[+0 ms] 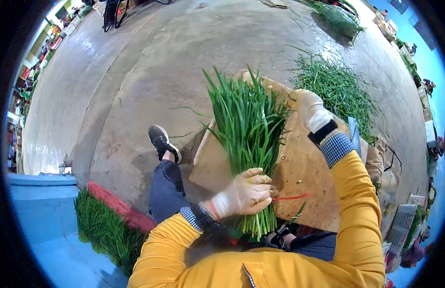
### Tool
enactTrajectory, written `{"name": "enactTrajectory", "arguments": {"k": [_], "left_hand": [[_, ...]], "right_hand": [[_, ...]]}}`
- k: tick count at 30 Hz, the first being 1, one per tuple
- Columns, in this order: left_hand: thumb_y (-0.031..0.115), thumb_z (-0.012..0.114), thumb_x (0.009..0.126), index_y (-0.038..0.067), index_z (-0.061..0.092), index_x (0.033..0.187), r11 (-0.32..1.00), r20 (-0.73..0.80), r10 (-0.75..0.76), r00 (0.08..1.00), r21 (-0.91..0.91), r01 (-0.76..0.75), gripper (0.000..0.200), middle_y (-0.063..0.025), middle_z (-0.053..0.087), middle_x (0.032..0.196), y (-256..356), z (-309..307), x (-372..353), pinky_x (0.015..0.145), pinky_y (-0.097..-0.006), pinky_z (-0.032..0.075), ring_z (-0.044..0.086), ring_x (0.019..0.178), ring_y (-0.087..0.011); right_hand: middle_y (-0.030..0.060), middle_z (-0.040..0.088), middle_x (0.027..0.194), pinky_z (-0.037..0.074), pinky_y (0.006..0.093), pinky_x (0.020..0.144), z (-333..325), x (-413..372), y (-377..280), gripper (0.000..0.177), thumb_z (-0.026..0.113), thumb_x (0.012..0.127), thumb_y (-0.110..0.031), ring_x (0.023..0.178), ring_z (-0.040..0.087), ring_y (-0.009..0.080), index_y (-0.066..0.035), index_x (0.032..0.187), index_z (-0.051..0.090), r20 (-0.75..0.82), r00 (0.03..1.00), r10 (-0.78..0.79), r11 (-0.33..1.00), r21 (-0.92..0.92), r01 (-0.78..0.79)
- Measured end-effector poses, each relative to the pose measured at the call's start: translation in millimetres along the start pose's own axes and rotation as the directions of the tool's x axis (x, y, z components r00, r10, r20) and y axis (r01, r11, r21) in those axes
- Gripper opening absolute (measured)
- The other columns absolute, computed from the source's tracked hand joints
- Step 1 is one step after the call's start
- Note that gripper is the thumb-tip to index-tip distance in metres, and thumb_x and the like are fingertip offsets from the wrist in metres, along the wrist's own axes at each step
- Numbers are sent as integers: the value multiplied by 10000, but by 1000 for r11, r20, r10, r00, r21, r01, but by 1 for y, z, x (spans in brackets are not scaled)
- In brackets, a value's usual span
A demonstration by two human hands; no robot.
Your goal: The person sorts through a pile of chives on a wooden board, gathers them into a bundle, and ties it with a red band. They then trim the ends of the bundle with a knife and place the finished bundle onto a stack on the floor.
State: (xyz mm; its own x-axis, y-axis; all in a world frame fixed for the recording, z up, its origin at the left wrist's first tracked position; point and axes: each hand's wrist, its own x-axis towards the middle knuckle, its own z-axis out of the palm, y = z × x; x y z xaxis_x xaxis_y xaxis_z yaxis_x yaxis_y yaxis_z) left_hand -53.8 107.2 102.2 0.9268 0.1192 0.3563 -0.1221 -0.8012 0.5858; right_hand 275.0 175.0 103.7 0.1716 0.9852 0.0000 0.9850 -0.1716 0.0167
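Observation:
A thick bunch of long green leafy stalks [246, 125] lies over a wooden board [306, 168], its pale cut ends toward my body. My left hand [246, 192], in a whitish glove, is wrapped round the bunch near the cut ends. A thin red strip [289, 197] sticks out to the right from beside that hand. My right hand [306, 106], also gloved, is at the board's upper right edge, right of the leaf tips; its fingers are curled, and what they hold, if anything, is too small to make out.
Loose green leaves [335, 86] are heaped on the floor beyond the board. More green stalks [109, 230] lie at the lower left beside a red cloth [121, 209] and a blue ledge [42, 206]. A flat metal piece [354, 134] stands by my right forearm.

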Motion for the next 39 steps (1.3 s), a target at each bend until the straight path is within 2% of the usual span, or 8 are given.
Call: {"name": "enactTrajectory", "arguments": {"k": [5, 13, 15, 22, 25, 30, 32, 39], "left_hand": [[301, 516, 863, 189, 653, 1048, 1000, -19, -8, 1000, -26, 7, 255, 23, 662, 1048, 0, 2, 1, 1026, -393, 326, 599, 1013, -173], [249, 557, 829, 186, 666, 991, 1000, -64, 3, 998, -11, -4, 206, 31, 667, 1010, 1, 3, 7, 1009, -390, 354, 605, 983, -157], [232, 572, 814, 183, 671, 959, 1000, -58, 12, 998, -18, -13, 182, 35, 670, 978, 3, 5, 14, 1003, -385, 361, 608, 965, -153], [195, 629, 776, 122, 608, 1130, 971, -18, -87, 996, 223, 89, 363, 9, 669, 894, 26, 23, 53, 929, -384, 406, 610, 841, -200], [57, 541, 815, 54, 421, 1353, 908, -12, 92, 996, -408, -89, 551, -156, 526, 1264, 32, -17, 83, 1085, -388, 268, 480, 1201, -258], [123, 589, 795, 129, 337, 1413, 963, 329, 3, 944, 253, -92, 667, -101, 290, 1480, 47, -98, 69, 1135, -450, 129, 210, 1387, -300], [255, 561, 785, 212, 290, 1435, 484, 510, 17, 860, 748, -454, 706, -63, 224, 1509, 40, -78, 41, 1145, -467, 44, 126, 1410, -288], [468, 626, 661, 217, 251, 1437, 638, 652, 162, 741, 504, -582, 897, -77, 302, 1464, 38, -12, 76, 1138, -466, 90, 257, 1361, -264]], "right_hand": [[119, 651, 768, 525, 362, 641, 4, -20, -12, 133, 513, 844, -147, 728, 659, 287, -93, 831, 634, -75, 961, -267, 921, -313, 232], [169, 634, 948, 476, 404, 761, 14, 2, 75, 218, 518, 906, -229, 867, 619, 313, -84, 1058, 577, -114, 983, 147, 986, 94, -136], [212, 611, 1100, 460, 407, 859, -42, -12, 76, 432, 557, 873, -233, 1004, 599, 336, -117, 1279, 468, 96, 720, 687, 723, 7, -691], [227, 579, 1150, 444, 430, 890, -55, -167, 119, 536, 588, 828, -204, 1068, 558, 362, -120, 1327, 409, 105, 785, 611, 779, 97, -620], [209, 595, 1096, 453, 433, 868, -39, -263, 113, 542, 614, 804, -224, 1013, 573, 370, -130, 1305, 431, -86, 783, 616, 784, 157, -600], [182, 566, 1142, 440, 434, 908, -1, -328, 130, 425, 578, 832, -199, 1073, 543, 344, -143, 1245, 498, 67, 738, 671, 734, 79, -675], [181, 571, 1151, 452, 430, 907, 10, -317, 135, 333, 483, 890, -209, 1086, 547, 349, -143, 1215, 520, 21, 682, 731, 678, 94, -729], [187, 585, 1158, 450, 422, 903, 21, -285, 162, 378, 545, 836, -239, 1066, 568, 344, -119, 1194, 536, 174, 503, 847, 496, 83, -864]]}}
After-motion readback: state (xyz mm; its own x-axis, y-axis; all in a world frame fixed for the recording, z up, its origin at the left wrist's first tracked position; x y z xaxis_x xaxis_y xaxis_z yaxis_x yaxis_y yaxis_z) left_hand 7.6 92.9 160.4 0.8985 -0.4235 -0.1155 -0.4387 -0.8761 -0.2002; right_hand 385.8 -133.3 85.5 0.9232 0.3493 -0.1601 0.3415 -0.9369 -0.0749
